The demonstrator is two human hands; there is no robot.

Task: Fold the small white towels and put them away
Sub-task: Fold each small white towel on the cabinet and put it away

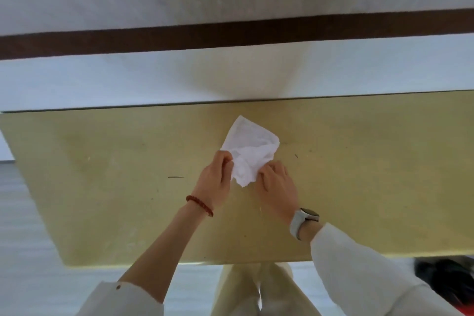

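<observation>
Small white towel [250, 147], crumpled, on yellow table [102, 174], near middle. Left hand [214, 178] pinching towel's near-left edge; right hand [278, 185] pinching near-right edge. Red bead bracelet [200, 205] on left wrist, grey watch [304, 220] on right wrist.

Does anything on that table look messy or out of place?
Only the white towel: it lies crumpled and bunched on the yellowish table, not yet flat or folded. The left hand and right hand pinch its near edge. Nothing looks spilled or damaged.
</observation>
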